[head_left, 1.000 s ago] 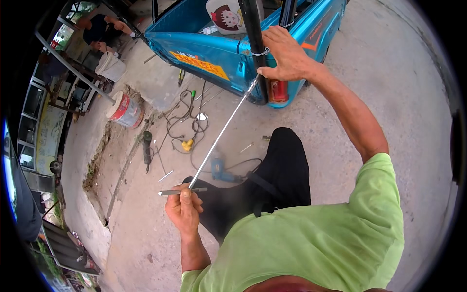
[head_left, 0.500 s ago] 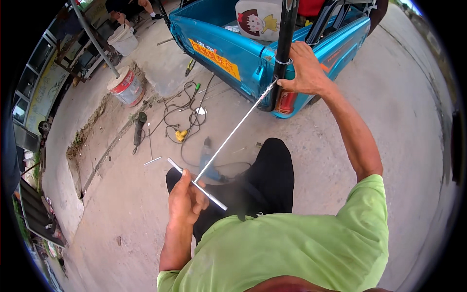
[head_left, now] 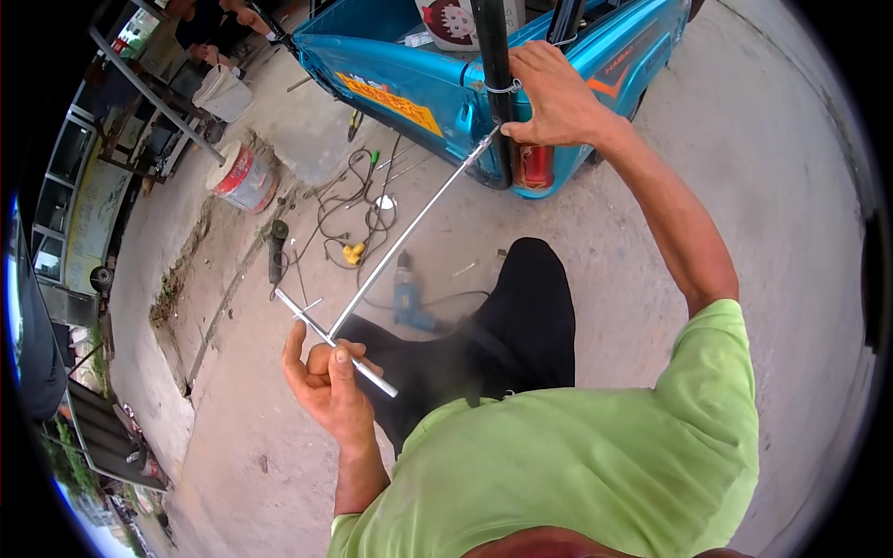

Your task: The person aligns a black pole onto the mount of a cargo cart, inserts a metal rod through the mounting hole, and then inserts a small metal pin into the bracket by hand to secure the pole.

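Note:
My left hand [head_left: 333,383] has its thumb and fingers around the crossbar of a long silver T-handle wrench [head_left: 406,232]. From there the shaft slants up and away to a bolt on a black post [head_left: 496,79], where its far end meets the post. My right hand [head_left: 561,98] grips the post from the right, thumb beside the wrench tip; its fingertips are partly hidden. A wire tie [head_left: 503,88] circles the post by that hand. The post stands at the rear corner of a blue cargo bed [head_left: 446,107], above a red tail light [head_left: 534,167].
On the concrete lie a blue power drill [head_left: 407,296], a dark angle grinder [head_left: 277,249], a tangled cable [head_left: 321,209] and a yellow connector [head_left: 353,253]. A pole stands in a red-and-white bucket [head_left: 244,177] at left. Another person [head_left: 200,28] sits beyond a white bucket [head_left: 223,91].
The wrench's crossbar has turned, and my left hand has shifted left with its fingers in a looser hold. My right hand stays at the post. The whole view has shifted slightly.

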The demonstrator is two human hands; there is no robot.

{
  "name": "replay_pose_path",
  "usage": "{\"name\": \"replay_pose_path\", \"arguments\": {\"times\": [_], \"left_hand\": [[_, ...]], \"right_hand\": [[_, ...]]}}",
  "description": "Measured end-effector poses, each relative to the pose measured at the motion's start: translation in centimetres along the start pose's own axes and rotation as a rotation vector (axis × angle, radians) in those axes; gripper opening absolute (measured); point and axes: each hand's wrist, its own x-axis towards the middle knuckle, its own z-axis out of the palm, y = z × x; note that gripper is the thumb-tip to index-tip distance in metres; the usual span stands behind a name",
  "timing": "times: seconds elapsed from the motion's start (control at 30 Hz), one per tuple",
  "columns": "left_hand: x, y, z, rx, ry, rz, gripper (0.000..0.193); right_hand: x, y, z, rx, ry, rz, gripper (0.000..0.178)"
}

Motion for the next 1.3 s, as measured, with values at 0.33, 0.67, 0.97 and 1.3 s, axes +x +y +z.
{"name": "replay_pose_path", "arguments": {"times": [0.33,0.67,0.97,1.3], "left_hand": [[2.4,1.3,-4.4,0.724,-0.365,0.378,0.05],[4.1,-0.7,-4.3,0.412,-0.331,0.216,0.035],[0.7,-3.7,-2.1,-0.676,-0.086,-0.83,0.042],[0.1,-2.3,-2.5,-0.259,-0.118,-0.311,0.062]], "right_hand": [[-0.5,0.0,-0.6,-0.007,0.007,-0.041,0.075],[-0.3,0.2,-0.3,-0.06,-0.017,-0.027,0.072],[-0.5,0.0,0.0,-0.015,0.041,-0.035,0.071],[-0.4,0.4,-0.1,0.043,-0.001,-0.011,0.073]]}}
